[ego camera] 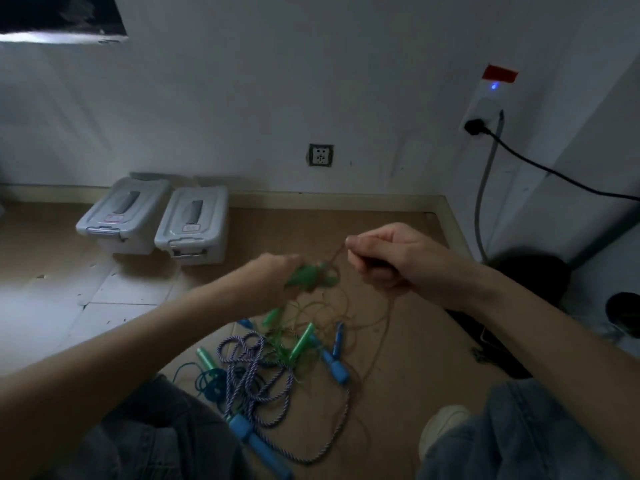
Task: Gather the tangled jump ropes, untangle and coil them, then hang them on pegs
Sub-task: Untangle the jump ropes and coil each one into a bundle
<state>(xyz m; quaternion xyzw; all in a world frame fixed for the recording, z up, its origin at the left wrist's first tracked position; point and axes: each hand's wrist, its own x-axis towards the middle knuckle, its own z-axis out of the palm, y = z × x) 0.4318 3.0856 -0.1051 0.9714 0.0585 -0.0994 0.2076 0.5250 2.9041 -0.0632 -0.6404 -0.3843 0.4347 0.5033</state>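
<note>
A tangle of jump ropes lies on the brown floor between my knees. It holds a purple-white braided rope (256, 372) with blue handles (258, 443), a teal rope (207, 382), green handles (302, 341) and thin green and brown cords. My left hand (268, 278), blurred, grips a bunch of green cord (310, 277) lifted above the pile. My right hand (388, 258) pinches a thin brown cord (337, 254) that runs from that bunch. Strands hang from both hands down into the pile.
Two grey lidded plastic boxes (192, 225) stand by the white wall at the back left. A wall socket (321, 155) is behind; a black cable (540, 168) runs from a power strip at right. Dark objects sit at right. My knees frame the pile.
</note>
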